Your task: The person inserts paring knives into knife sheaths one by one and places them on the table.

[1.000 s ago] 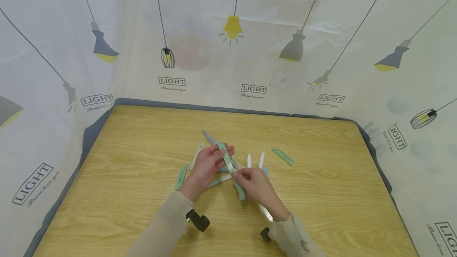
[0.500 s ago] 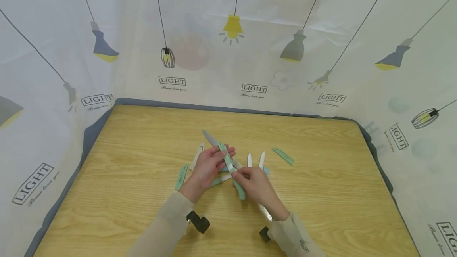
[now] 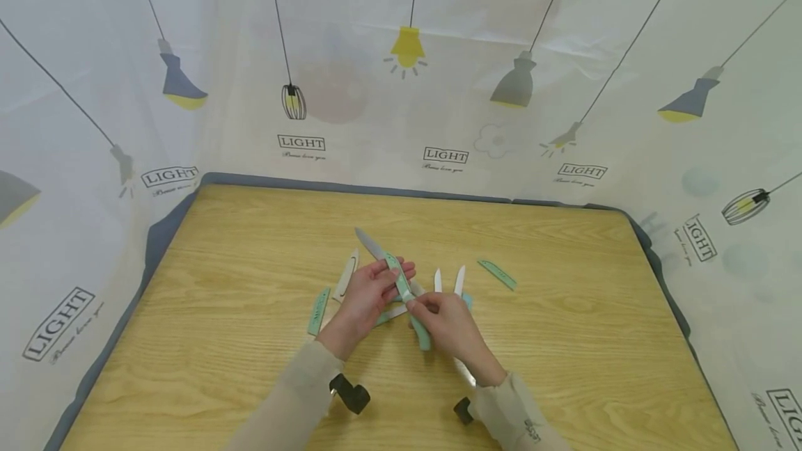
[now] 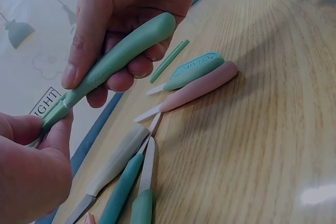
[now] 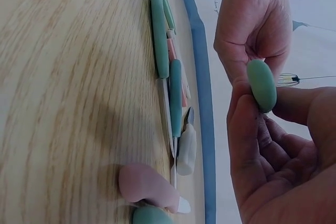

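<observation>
In the head view, both hands hold one green-handled knife above the middle of the table. My left hand pinches the green blade sheath between thumb and fingers. My right hand grips the handle near its sheath end. In the left wrist view, the sheath meets the handle with only a narrow light gap between them. Behind the hands, a beige-handled knife lies with its grey blade pointing away. A pink-handled knife lies below the right hand, seen in the left wrist view.
Loose green sheaths lie left and right of the hands, with a beige sheath at the left too. Several bare blades lie among them, including a teal-handled knife. A printed curtain surrounds the wooden table.
My left hand has shifted slightly to the right, uncovering more of the beige sheath beside it. The right hand stays nearly still on the knife handle.
</observation>
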Available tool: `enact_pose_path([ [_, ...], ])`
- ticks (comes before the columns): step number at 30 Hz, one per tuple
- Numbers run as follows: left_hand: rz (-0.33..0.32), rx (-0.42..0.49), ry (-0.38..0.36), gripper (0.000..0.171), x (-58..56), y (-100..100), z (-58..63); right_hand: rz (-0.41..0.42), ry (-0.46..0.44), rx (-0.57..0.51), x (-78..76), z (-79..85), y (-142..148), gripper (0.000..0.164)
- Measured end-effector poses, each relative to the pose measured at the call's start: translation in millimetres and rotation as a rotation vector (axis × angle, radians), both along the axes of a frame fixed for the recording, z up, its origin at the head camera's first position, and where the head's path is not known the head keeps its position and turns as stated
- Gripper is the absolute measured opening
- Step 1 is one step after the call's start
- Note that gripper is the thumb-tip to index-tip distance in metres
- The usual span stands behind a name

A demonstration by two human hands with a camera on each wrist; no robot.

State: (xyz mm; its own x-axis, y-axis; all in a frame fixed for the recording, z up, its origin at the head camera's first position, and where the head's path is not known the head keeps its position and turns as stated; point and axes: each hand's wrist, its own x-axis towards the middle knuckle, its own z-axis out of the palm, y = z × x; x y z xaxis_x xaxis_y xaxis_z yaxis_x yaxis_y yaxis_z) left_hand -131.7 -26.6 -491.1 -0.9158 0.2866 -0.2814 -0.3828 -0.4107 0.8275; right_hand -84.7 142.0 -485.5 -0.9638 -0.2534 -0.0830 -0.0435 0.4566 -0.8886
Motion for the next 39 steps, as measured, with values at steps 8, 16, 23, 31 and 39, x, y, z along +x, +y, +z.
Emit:
enact_pose_path([
  [8, 0.044, 0.008, 0.0, 0.043, 0.9, 2.8, -1.0, -0.013, 0.086, 0.12, -0.7, -2.0, -0.9, 0.035],
  [16, 0.077, 0.005, 0.005, 0.043, 5.0, 8.9, -4.4, -0.058, 0.279, 0.37, 0.6, -6.5, -2.5, 0.023],
  [23, 0.097, -0.029, -0.05, 0.041, 3.8, 6.1, -3.1, -0.084, 0.294, 0.415, 2.2, -5.5, 4.0, 0.02],
  [31, 0.163, -0.067, -0.04, 0.036, 0.3, -12.2, -2.4, -0.195, 0.202, 0.46, 2.4, 1.3, 39.5, 0.025],
  [39, 0.243, -0.117, -0.062, 0.032, -3.8, -32.3, -1.2, -0.279, 0.147, 0.512, -1.3, -1.9, 90.1, 0.034],
])
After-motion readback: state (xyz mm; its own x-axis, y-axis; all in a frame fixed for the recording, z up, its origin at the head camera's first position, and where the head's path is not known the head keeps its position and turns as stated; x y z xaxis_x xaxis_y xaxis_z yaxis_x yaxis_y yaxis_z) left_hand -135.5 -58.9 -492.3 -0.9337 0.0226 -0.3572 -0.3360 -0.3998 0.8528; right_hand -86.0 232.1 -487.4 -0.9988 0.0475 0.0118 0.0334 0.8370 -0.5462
